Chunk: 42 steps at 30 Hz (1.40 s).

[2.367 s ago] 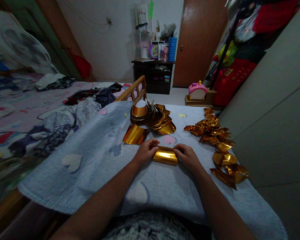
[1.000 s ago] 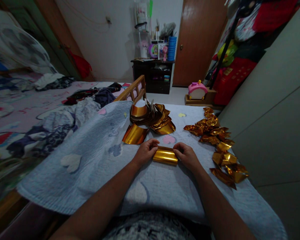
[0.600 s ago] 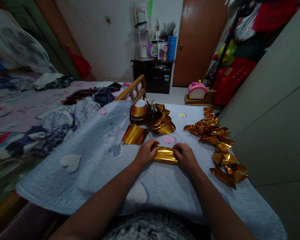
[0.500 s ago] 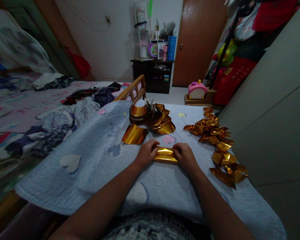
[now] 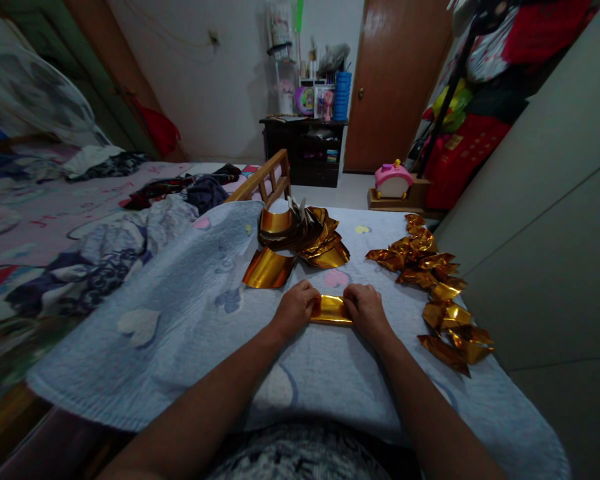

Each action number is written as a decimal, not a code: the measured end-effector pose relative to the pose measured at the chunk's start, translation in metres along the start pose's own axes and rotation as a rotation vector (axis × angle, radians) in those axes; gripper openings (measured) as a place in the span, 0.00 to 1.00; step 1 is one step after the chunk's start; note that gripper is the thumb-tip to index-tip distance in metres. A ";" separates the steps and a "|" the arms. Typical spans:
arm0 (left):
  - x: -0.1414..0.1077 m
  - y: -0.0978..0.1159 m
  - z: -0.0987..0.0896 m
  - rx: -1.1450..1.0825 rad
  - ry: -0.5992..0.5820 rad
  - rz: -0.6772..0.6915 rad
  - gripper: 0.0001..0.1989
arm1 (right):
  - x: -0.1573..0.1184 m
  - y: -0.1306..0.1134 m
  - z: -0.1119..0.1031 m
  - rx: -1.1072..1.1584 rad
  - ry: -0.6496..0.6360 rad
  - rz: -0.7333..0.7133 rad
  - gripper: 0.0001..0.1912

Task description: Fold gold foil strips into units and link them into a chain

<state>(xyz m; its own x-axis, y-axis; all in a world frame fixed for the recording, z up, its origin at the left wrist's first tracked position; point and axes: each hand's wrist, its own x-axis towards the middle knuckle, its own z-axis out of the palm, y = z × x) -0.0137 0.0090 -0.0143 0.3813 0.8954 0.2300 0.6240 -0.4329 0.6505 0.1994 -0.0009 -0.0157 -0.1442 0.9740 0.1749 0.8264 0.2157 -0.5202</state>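
Observation:
Between my hands lies a folded sheet of gold foil paper (image 5: 332, 309) on the blue cloth (image 5: 200, 347). My left hand (image 5: 296, 308) is closed on its left end, fingertips curled over the top edge. At the right end my right hand (image 5: 367, 308) pinches it the same way. Beyond my hands sits a fanned stack of gold foil sheets (image 5: 305, 237), with one curved loose sheet (image 5: 269, 268) in front on its left. Several folded gold foil pieces (image 5: 430, 267) form a heap to the right, trailing toward me along the cloth.
A wooden rail (image 5: 267, 177) rises behind the stack. The bed at left holds rumpled clothes (image 5: 110, 247). A pale cabinet (image 5: 550, 233) stands close on the right. Farther off are a dark shelf unit (image 5: 300, 150) and a pink toy case (image 5: 393, 180).
Both hands stay on the foil sheet, their fingers shifting slightly along its top edge. Its front face now looks flatter and a little narrower between them.

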 end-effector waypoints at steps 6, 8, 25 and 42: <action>0.001 -0.008 0.005 0.100 0.020 0.057 0.10 | 0.000 0.000 0.001 -0.043 -0.018 0.003 0.09; 0.002 -0.011 0.006 0.152 0.064 0.095 0.09 | 0.000 0.001 0.002 -0.061 -0.019 0.000 0.09; 0.005 -0.009 -0.003 0.179 -0.148 0.216 0.13 | 0.001 0.000 -0.005 -0.084 -0.100 -0.132 0.12; 0.000 -0.003 -0.008 0.202 -0.249 0.162 0.14 | -0.008 -0.024 -0.010 -0.216 -0.092 -0.099 0.13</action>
<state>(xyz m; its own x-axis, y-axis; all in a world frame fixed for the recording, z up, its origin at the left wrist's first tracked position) -0.0205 0.0108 -0.0104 0.6257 0.7710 0.1189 0.6544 -0.6017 0.4579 0.1857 -0.0146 0.0036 -0.2711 0.9531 0.1343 0.9016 0.3003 -0.3114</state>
